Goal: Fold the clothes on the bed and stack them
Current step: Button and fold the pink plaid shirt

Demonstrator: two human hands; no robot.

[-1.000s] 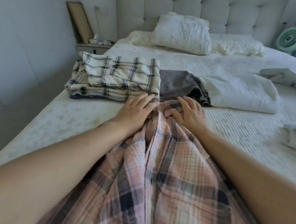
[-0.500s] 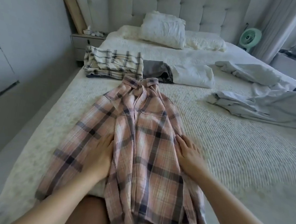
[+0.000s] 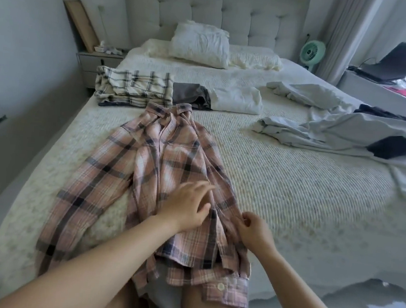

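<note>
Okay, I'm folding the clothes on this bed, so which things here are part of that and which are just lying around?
Part of the job:
pink plaid shirt
folded plaid stack
grey garment
folded white garment
unfolded pale clothes

Just lying about:
pillow
green fan
laptop
nightstand

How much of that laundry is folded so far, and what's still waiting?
Done: a cream plaid stack, a grey piece and a white one lie folded near the pillows. In hand: the pink plaid shirt, spread flat; the left hand rests on it, the right hand pinches its edge. Left: the crumpled pale clothes on the right.
</note>
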